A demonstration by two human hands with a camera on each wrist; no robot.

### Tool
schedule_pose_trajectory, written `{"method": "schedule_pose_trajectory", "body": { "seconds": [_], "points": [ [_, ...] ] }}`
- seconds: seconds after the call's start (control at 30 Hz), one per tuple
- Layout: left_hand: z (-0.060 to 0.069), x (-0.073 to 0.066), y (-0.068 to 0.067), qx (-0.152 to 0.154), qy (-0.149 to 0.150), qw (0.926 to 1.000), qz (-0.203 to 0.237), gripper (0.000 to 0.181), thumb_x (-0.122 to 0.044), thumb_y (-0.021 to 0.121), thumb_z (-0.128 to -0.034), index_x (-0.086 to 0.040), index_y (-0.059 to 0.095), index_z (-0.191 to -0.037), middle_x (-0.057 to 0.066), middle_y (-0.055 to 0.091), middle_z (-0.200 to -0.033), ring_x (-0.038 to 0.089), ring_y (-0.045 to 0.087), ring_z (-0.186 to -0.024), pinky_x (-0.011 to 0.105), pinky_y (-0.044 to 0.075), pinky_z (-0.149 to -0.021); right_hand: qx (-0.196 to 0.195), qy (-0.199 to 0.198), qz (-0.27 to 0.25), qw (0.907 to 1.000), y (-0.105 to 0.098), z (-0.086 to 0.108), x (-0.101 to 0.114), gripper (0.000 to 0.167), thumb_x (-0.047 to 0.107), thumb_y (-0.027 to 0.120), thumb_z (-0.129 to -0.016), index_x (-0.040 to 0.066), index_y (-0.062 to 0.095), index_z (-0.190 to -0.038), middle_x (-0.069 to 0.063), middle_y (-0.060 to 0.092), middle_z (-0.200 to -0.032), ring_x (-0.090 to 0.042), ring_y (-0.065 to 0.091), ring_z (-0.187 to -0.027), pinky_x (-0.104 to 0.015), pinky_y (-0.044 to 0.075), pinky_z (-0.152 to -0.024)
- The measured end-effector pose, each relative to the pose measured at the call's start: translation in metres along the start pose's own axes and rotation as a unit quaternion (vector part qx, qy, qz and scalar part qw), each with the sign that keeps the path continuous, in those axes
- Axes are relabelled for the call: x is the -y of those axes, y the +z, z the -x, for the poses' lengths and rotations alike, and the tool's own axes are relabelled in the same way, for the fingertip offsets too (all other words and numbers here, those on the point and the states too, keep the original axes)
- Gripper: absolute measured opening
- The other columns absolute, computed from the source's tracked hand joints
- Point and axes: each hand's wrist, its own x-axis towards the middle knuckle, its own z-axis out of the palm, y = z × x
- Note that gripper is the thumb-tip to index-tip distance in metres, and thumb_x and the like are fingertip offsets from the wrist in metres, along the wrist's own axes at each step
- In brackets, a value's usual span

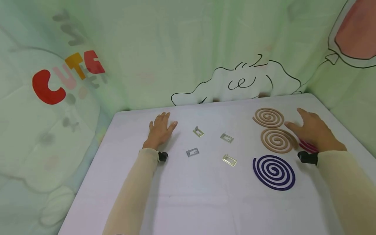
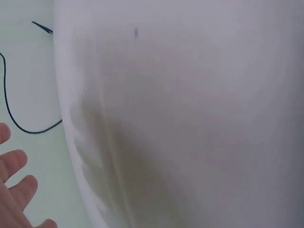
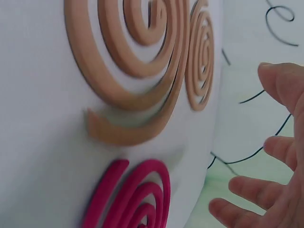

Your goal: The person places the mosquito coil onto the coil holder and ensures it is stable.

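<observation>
Beyond the dark-purple flat spiral coil [image 1: 274, 169], two tan spiral coils [image 1: 276, 140] lie; to its left, four gold and silver rectangular metal frames [image 1: 229, 160], spaced presumably to avoid overlap. Behind-right, the right hand [image 1: 316, 130], fingers parted, empty, hangs near a magenta spiral coil [image 1: 307, 147]. Far left, the left hand [image 1: 160, 130], spread, holds nothing.
</observation>
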Motion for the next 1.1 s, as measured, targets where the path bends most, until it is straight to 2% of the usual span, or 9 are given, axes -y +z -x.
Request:
{"method": "schedule_pose_trajectory", "body": {
  "seconds": [0.13,0.27,0.37,0.47,0.57,0.73,0.87,0.97,1.1],
  "points": [
    [0.005,-0.006,0.005,-0.032,0.045,0.9985,0.008,0.069,-0.052,0.039,-0.1094,-0.009,0.034,-0.162,0.016,0.033,-0.167,0.034,0.027,-0.156,0.062,0.018,-0.124,-0.011,-0.019,-0.011,0.9997,0.003,0.007,0.003,0.095,0.058,0.047,-0.105,-0.007,0.008,-0.162,-0.051,0.019,-0.151,-0.071,0.018,-0.139,-0.082,0.020,-0.107],
    [0.013,-0.013,0.006,-0.063,0.100,0.9929,0.014,0.063,-0.046,0.044,-0.1094,-0.006,0.040,-0.158,0.017,0.042,-0.162,0.035,0.036,-0.152,0.057,0.026,-0.123,-0.033,-0.029,-0.027,0.9987,0.004,0.020,0.007,0.092,0.052,0.053,-0.105,-0.009,0.014,-0.161,-0.052,0.026,-0.148,-0.071,0.023,-0.136,-0.081,0.022,-0.106],
    [0.021,-0.020,0.004,-0.072,0.133,0.9884,0.009,0.060,-0.042,0.048,-0.1087,-0.006,0.043,-0.157,0.018,0.045,-0.160,0.036,0.039,-0.150,0.055,0.028,-0.123,-0.045,-0.024,-0.037,0.9980,0.005,0.031,0.011,0.090,0.049,0.055,-0.105,-0.009,0.016,-0.161,-0.052,0.028,-0.147,-0.072,0.026,-0.134,-0.083,0.025,-0.103],
    [0.030,-0.028,0.003,-0.071,0.165,0.9837,-0.005,0.060,-0.041,0.051,-0.1079,-0.006,0.044,-0.156,0.018,0.046,-0.158,0.036,0.041,-0.148,0.054,0.030,-0.122,-0.055,-0.018,-0.045,0.9973,0.008,0.043,0.014,0.087,0.046,0.056,-0.106,-0.008,0.018,-0.161,-0.050,0.034,-0.144,-0.069,0.036,-0.126,-0.081,0.037,-0.095],
    [0.040,-0.037,0.003,-0.066,0.200,0.9774,-0.020,0.060,-0.041,0.053,-0.1070,-0.006,0.045,-0.155,0.019,0.048,-0.157,0.037,0.043,-0.147,0.056,0.031,-0.121,-0.066,-0.019,-0.045,0.9966,0.011,0.053,0.016,0.082,0.042,0.058,-0.106,-0.010,0.024,-0.159,-0.047,0.045,-0.132,-0.064,0.046,-0.114,-0.073,0.047,-0.080],
    [0.058,-0.060,0.006,-0.064,0.267,0.9608,-0.041,0.058,-0.040,0.058,-0.1052,-0.007,0.050,-0.152,0.016,0.051,-0.154,0.037,0.049,-0.142,0.056,0.039,-0.115,-0.097,-0.028,-0.044,0.9939,0.020,0.067,0.015,0.069,0.035,0.064,-0.103,-0.013,0.043,-0.148,-0.043,0.058,-0.116,-0.057,0.056,-0.104,-0.051,0.051,-0.065],
    [0.073,-0.082,0.014,-0.029,0.309,0.9493,-0.050,0.057,-0.042,0.060,-0.1047,-0.009,0.053,-0.150,0.014,0.054,-0.151,0.034,0.053,-0.138,0.051,0.044,-0.112,-0.097,-0.034,-0.056,0.9931,0.028,0.078,0.014,0.062,0.033,0.071,-0.100,-0.014,0.053,-0.136,-0.036,0.064,-0.104,-0.046,0.061,-0.090,-0.033,0.047,-0.058],
    [0.081,-0.096,0.024,0.021,0.319,0.9460,-0.057,0.057,-0.046,0.058,-0.1055,-0.011,0.053,-0.150,0.013,0.053,-0.152,0.032,0.053,-0.139,0.047,0.045,-0.112,-0.078,-0.037,-0.056,0.9947,0.033,0.085,0.016,0.059,0.034,0.072,-0.099,-0.014,0.056,-0.130,-0.029,0.066,-0.096,-0.034,0.061,-0.078,-0.031,0.045,-0.056],
    [0.087,-0.108,0.041,0.078,0.313,0.9436,-0.074,0.058,-0.051,0.054,-0.1064,-0.013,0.053,-0.151,0.011,0.052,-0.154,0.029,0.052,-0.140,0.043,0.043,-0.115,-0.024,-0.016,-0.056,0.9980,0.039,0.091,0.019,0.063,0.043,0.069,-0.099,-0.011,0.058,-0.129,-0.028,0.066,-0.097,-0.030,0.061,-0.076,-0.033,0.046,-0.056]
  ]
}}
